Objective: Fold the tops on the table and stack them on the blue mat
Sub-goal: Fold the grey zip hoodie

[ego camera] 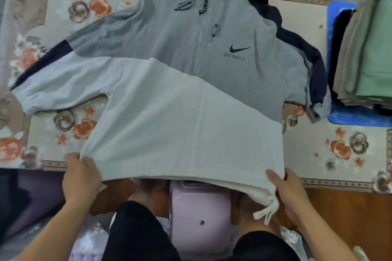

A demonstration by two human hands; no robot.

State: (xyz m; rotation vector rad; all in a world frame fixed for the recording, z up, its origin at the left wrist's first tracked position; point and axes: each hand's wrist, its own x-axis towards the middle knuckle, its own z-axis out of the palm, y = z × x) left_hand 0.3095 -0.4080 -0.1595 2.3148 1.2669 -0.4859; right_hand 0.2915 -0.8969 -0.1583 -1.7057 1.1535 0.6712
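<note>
Both hands have hold of the hoodie's hem, one at each bottom corner. The left hand [81, 176] has its fingers curled over the left corner, bunching the pale fabric; the right hand [291, 194] pinches the right corner, thumb on top, just above the loose white hem drawstring [268, 211] that dangles off the edge. Held like that, the hem is pulled taut and lifted slightly off the near edge of the surface [339, 154], which I take to be a way of drawing the body flat before any fold is made.

The grey hoodie [180, 91] lies face up, zip closed, hood pointing away. Its left sleeve [59, 74] is spread wide across the floral cloth; the right sleeve [305, 59] trails down the side, its cuff reaching the blue mat's edge.

On the blue mat [360, 117], off to the right, a stack of folded tops [369, 53] already sits, green uppermost, so this one looks bound for the top of it.
</note>
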